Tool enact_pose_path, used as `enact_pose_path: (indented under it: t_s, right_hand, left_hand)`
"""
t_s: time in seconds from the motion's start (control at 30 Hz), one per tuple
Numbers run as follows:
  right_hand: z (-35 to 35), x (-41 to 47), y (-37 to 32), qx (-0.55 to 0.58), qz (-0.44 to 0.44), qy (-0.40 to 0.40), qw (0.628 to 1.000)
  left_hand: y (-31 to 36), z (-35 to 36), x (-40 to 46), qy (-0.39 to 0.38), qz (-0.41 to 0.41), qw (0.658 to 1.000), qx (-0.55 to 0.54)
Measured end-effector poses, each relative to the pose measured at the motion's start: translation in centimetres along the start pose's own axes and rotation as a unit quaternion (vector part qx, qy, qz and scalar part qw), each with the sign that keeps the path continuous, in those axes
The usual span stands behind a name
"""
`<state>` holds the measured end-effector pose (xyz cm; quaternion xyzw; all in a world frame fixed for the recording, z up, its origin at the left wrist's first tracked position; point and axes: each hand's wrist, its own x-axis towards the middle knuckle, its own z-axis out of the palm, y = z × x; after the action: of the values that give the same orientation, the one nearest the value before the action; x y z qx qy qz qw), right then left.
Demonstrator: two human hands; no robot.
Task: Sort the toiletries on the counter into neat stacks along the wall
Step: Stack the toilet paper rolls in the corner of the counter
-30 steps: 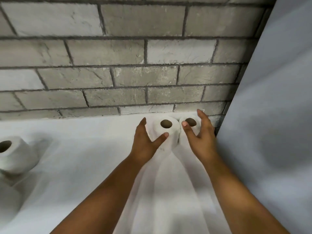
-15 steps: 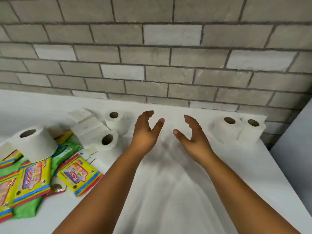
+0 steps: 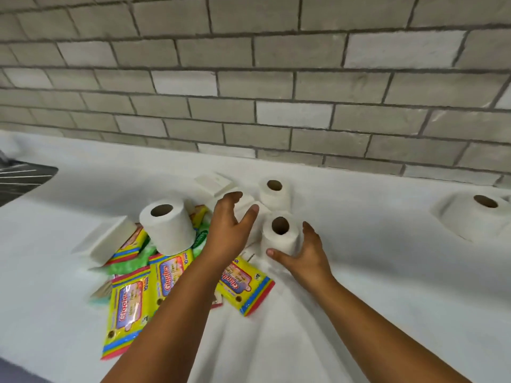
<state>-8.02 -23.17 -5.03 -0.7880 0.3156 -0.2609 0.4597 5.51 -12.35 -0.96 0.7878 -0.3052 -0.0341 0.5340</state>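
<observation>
White counter: both hands, left and right, spread loose, flank 1 soft cylindrical roll.

Both hands flank a toilet roll — fingers spread, counter beneath.

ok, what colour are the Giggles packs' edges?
Yellow packs with red, blue and green striped edges; clearest in the head view.
</observation>
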Motion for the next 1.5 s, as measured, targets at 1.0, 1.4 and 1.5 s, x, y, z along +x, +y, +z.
enact_pose_path:
  t_s: [1.0,1.4,1.5]
  right_hand:
    - [5.8,0.7,-0.1,0.081,-0.013,0.152,0.985]
    - [-0.9,-0.5,1.6,0.11,-0.013,0.175,0.978]
    - [-4.2,-1.1,2.6,0.113,-0.011,0.184,0.976]
  left_hand:
    - [-10.6,-8.8,0.9,0.221,-0.103,0.968,-0.056]
    - [-2.6,-0.5,-1.7,0.149,0.011,0.983,-0.111]
    - [-0.6,3.7,-3.6,0.103,0.02,0.987,-0.126]
